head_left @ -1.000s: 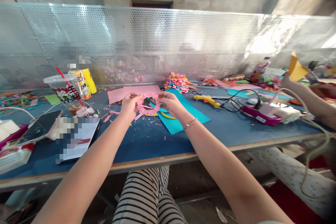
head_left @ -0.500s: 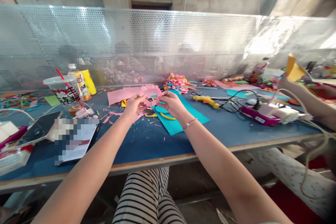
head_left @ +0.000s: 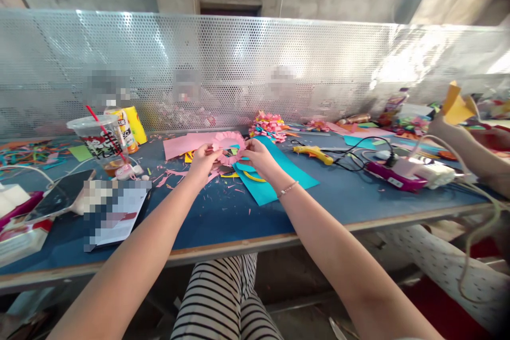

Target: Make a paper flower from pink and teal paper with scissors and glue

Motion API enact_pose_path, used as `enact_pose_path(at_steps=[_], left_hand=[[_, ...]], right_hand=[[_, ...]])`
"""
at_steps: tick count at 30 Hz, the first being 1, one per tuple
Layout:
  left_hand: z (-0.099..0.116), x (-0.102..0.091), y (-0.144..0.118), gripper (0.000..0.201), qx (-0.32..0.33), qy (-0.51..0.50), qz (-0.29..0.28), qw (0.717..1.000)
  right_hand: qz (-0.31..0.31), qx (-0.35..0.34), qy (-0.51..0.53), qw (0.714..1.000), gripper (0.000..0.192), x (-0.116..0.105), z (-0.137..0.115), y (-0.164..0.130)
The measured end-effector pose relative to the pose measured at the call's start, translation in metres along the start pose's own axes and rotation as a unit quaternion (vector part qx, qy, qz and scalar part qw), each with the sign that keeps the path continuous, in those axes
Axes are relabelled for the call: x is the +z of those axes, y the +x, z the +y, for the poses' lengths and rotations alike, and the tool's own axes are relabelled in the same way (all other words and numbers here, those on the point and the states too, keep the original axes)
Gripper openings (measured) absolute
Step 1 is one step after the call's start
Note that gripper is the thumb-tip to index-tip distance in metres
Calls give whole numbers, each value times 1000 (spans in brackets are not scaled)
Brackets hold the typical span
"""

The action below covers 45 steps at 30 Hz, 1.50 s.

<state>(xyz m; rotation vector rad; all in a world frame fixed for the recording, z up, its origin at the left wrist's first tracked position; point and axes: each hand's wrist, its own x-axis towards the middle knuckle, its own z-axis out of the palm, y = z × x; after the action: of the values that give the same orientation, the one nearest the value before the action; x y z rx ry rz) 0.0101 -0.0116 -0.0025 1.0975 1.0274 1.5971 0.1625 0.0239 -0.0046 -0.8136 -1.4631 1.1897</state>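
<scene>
A pink fringed paper ring point(head_left: 227, 139) is held up above the table between my two hands. My left hand point(head_left: 206, 160) pinches its left side, and my right hand point(head_left: 255, 154) pinches its right side. Behind the ring lies a flat pink paper sheet point(head_left: 179, 145). Under and beside my right hand is a blue paper sheet point(head_left: 285, 175) with a yellow curved piece point(head_left: 255, 177) on it. Pink paper scraps point(head_left: 175, 174) are scattered near my left hand.
A plastic cup point(head_left: 98, 143) with a red straw, a tablet point(head_left: 123, 212) and a phone stand left. A yellow glue gun point(head_left: 313, 154), a purple power strip point(head_left: 394, 176) and cables lie right. Behind is a perforated metal screen point(head_left: 239, 64). A co-worker's hand point(head_left: 444, 130) holds orange paper.
My hands keep hold of the pink paper ring, which has tilted slightly so its opening shows rounder. At the right, the co-worker's hand with the orange paper has shifted a little rightward.
</scene>
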Motion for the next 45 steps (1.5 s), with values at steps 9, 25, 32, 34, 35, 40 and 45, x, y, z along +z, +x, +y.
enact_pose_path(at_steps=[9, 25, 32, 34, 35, 40, 45], left_hand=[[-8, -5, 9, 32, 45, 89, 22, 995], [-3, -3, 0, 19, 145, 204, -38, 967], [-5, 0, -1, 19, 117, 132, -66, 982], [-5, 0, -1, 22, 112, 119, -72, 984], [-4, 0, -2, 24, 111, 119, -75, 984], [1, 0, -5, 31, 110, 134, -89, 981], [1, -2, -4, 33, 113, 130, -87, 981]], right_hand=[[62, -160, -263, 949, 37, -3, 7, 1], [-40, -137, -131, 981, 18, 2, -1, 1], [-52, -150, -90, 983, 15, 3, -7, -4], [-55, -150, -85, 983, 16, 3, -9, -6], [-56, -149, -84, 984, 17, 3, -10, -6], [-62, -132, -44, 988, 21, 2, -13, -7], [-87, -90, 9, 992, 22, 2, -14, -9]])
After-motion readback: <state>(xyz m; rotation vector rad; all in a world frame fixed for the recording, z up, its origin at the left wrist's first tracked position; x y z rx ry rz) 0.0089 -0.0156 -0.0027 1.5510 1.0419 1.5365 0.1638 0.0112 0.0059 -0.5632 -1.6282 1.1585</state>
